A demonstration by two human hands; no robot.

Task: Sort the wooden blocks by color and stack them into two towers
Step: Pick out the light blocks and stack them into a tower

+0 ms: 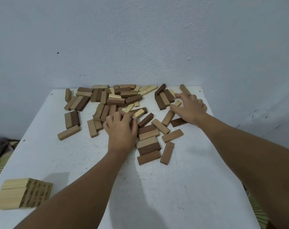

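Observation:
Several wooden blocks in pale, tan and dark brown lie scattered over the far half of the white table. A tower of pale blocks stands at the near left corner. My left hand lies on the middle of the pile, its fingers curled round a pale block that sticks out to the right. My right hand reaches into the right-hand group, and a short pale block sits between its thumb and forefinger. Dark blocks lie just left of that hand.
A blue-grey wall rises right behind the table's far edge. Tan and dark blocks lie side by side in a row near my left wrist. Patterned fabric shows beyond the table's left edge.

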